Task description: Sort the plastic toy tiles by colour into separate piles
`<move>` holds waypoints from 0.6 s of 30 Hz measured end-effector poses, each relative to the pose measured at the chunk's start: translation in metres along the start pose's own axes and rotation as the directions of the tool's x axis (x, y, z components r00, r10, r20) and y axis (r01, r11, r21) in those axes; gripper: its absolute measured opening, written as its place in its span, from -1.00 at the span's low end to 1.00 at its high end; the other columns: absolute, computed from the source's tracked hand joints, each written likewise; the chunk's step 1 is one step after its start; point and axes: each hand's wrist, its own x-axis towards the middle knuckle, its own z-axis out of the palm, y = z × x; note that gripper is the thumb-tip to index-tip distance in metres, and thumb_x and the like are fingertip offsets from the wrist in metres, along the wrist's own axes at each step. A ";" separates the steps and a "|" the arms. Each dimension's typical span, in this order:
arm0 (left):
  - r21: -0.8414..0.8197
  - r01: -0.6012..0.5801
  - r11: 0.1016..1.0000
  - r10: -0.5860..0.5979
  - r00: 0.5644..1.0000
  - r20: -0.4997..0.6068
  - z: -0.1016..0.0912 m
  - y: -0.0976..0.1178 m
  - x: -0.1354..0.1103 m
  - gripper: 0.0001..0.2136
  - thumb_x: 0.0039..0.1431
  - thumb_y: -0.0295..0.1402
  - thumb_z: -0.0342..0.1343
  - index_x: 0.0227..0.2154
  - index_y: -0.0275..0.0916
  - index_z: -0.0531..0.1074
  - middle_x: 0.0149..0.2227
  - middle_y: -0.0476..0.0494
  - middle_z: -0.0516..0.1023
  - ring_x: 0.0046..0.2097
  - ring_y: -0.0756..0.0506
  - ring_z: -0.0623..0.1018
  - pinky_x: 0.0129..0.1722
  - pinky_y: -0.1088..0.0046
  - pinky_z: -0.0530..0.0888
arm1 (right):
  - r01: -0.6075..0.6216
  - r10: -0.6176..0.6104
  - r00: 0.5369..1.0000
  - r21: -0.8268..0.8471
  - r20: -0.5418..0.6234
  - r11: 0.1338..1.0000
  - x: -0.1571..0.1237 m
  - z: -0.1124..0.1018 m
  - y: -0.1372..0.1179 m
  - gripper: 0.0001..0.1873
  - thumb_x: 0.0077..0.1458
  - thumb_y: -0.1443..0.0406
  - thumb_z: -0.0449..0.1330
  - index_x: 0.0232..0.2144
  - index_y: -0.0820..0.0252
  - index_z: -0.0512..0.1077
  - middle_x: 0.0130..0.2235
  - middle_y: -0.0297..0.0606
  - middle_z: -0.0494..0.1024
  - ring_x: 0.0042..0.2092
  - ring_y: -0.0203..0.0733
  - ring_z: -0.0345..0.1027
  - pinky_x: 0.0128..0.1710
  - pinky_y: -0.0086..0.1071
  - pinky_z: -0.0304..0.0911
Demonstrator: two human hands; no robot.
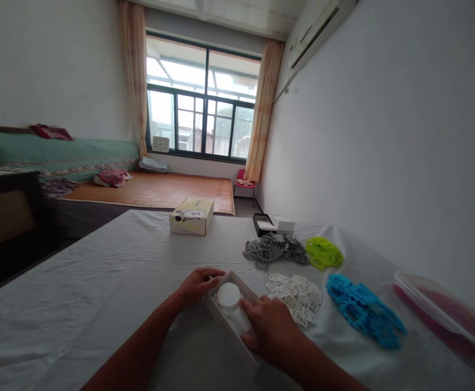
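A narrow open white box (226, 320) lies slanted near the table's front edge. Inside it is a white container with a round lid (229, 296), perhaps a bottle; its lower part is partly covered by my fingers. My left hand (200, 285) grips the far left corner of the box. With fingers closed around the white container, my right hand (272, 328) reaches into the box from the right. Just beyond my right hand lies a loose pile of white flat lattice pieces (297, 296).
Grey pieces (276, 250), yellow-green pieces (324, 253) and blue pieces (362, 309) lie in piles on the cloth-covered table (111, 271). A yellow patterned box (192, 216) and an open black box (264, 224) stand behind. A clear-lidded tub (445, 312) sits far right.
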 end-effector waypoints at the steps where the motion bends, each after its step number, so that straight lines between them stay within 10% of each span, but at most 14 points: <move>1: -0.007 -0.004 1.000 0.004 1.000 0.008 0.000 0.000 0.000 -0.61 0.12 -0.15 0.04 -0.14 -0.31 0.54 -0.20 -0.16 0.61 -0.22 -0.14 0.53 -0.25 0.47 0.41 | -0.010 0.010 1.000 0.021 -0.004 1.000 0.000 -0.002 0.002 -0.53 -0.11 0.20 0.20 -0.07 0.10 0.37 -0.21 -0.11 0.53 -0.14 0.04 0.37 -0.18 -0.16 0.25; 12: 0.000 -0.016 1.000 0.016 0.999 0.041 0.003 -0.004 -0.001 -0.53 0.21 -0.05 -0.10 -0.28 -0.34 0.56 -0.32 -0.08 0.59 -0.27 -0.13 0.49 -0.28 0.48 0.38 | 0.034 0.222 0.928 0.663 -0.299 0.748 0.022 -0.030 0.071 -0.56 0.09 0.18 0.01 0.03 0.08 0.31 -0.15 -0.25 0.49 -0.20 -0.20 0.37 -0.17 -0.33 0.27; 18: 0.089 -0.038 0.995 0.032 0.997 0.065 0.002 0.001 -0.004 -0.57 0.18 -0.07 -0.04 -0.07 -0.24 0.50 -0.17 -0.13 0.55 -0.19 -0.12 0.48 -0.20 0.47 0.37 | -0.009 0.168 0.919 0.408 -0.356 0.913 0.119 -0.017 0.087 -0.52 -0.03 0.19 0.18 -0.02 0.14 0.38 -0.17 -0.17 0.54 -0.17 -0.15 0.40 -0.12 -0.32 0.25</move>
